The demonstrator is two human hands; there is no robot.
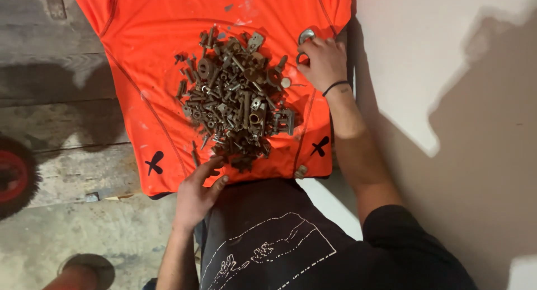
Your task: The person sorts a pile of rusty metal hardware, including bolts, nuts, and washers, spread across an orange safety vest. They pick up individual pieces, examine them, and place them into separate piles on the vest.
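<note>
Where concrete shows, orange cloth (151, 55)

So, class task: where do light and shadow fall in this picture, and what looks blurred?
Head view: hard light casts a dark, sharp-edged shadow on the pale wall; the pile of rusty hardware on the orange cloth is evenly lit; the red wheel is dim and soft.

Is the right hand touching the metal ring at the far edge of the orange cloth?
Touching. The head view shows the right hand with its fingers curled over the metal ring on the orange cloth, no gap visible.
</note>
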